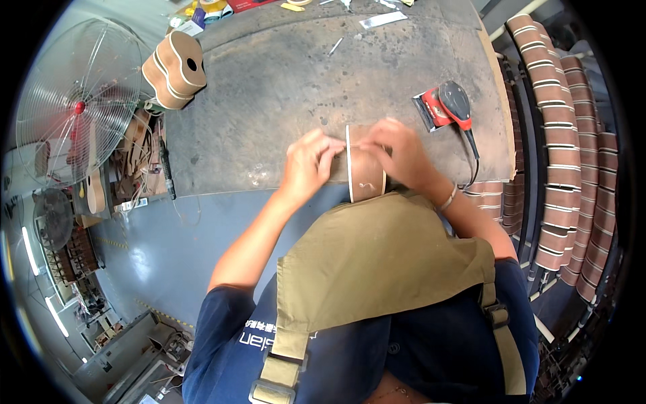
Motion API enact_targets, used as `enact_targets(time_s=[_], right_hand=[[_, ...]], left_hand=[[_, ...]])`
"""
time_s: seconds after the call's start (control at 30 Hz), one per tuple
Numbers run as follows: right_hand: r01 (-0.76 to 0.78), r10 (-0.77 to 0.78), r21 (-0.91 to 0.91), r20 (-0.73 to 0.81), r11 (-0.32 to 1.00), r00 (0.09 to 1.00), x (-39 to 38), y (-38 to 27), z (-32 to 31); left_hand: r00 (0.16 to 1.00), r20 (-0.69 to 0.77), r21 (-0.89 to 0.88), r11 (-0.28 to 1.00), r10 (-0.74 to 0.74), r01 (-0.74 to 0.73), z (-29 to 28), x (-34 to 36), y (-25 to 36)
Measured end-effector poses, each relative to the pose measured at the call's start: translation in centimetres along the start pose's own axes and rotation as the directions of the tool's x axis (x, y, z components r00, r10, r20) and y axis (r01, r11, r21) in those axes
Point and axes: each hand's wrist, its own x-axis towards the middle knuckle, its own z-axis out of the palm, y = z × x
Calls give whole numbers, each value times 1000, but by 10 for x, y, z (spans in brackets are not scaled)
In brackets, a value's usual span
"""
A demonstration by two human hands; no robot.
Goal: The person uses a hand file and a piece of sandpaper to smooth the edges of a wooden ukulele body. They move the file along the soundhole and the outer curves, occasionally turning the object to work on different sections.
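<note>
A brown wooden ukulele body [367, 172] with pale edging stands on its side at the workbench's near edge, against my apron. My left hand [309, 161] is beside the left edging, thumb and fingers pinched together at the body's side. Whatever is between those fingertips is too small to make out. My right hand [398, 151] is bent over the body's right side, its fingers curled against the wood and their tips close to the left hand's. The lower part of the body is hidden by the apron.
A red and black electric sander [444, 108] rests on the workbench [269, 87] at right, its cable hanging off the edge. Another ukulele body [176, 71] stands at the far left, near a large fan [79, 106]. Racks of stacked bodies [558, 141] line the right side.
</note>
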Motion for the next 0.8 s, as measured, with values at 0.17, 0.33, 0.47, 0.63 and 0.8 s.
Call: enact_targets(time_s=[0.17, 0.33, 0.47, 0.63, 0.8], right_hand=[[344, -353, -159, -27, 925, 935, -56, -17, 13], [366, -384, -158, -101, 917, 918, -53, -14, 14], [206, -227, -129, -176, 970, 958, -11, -8, 5], [286, -300, -152, -77, 946, 951, -29, -23, 2], [450, -442, -187, 84, 873, 893, -66, -16, 12]], left_hand=[[921, -91, 115, 923, 379, -368, 17, -60, 1], [932, -54, 115, 929, 360, -352, 10, -54, 5], [978, -137, 98, 985, 157, -144, 5, -5, 8], [934, -66, 205, 921, 351, -332, 12, -33, -3], [865, -29, 206, 850, 500, -485, 21, -68, -2]])
